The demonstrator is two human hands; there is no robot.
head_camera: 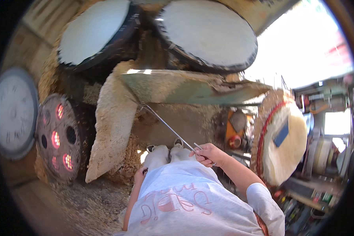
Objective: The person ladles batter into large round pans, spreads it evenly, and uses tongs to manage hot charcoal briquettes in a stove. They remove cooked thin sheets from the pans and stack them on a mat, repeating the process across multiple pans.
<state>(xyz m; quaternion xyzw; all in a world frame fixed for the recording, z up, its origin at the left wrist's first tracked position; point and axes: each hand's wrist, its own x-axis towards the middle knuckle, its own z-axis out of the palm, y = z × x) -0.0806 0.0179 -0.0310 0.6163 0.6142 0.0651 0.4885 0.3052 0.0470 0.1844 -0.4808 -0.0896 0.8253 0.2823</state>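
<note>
My right hand (pixel 207 155) is closed around the handle end of a thin metal rod (pixel 171 129). The rod slants up and to the left, and its bent far tip reaches the inner corner of a worn, green-painted ledge (pixel 191 91). A second short piece of metal sticks out beside the rod at my fingers; whether the two are joined is unclear. My left hand (pixel 139 174) hangs low beside my left thigh. A small dark spot shows at its fingers, too small to tell whether something is held.
Two large drums (pixel 206 32) (pixel 94 29) with white heads stand ahead. At left are a round body with glowing red lamps (pixel 55 139) and a pale disc (pixel 16 112) bearing writing. To the right, a blue block (pixel 281 135) lies on a hide-covered drum (pixel 292 147). Shavings (pixel 88 203) cover the floor.
</note>
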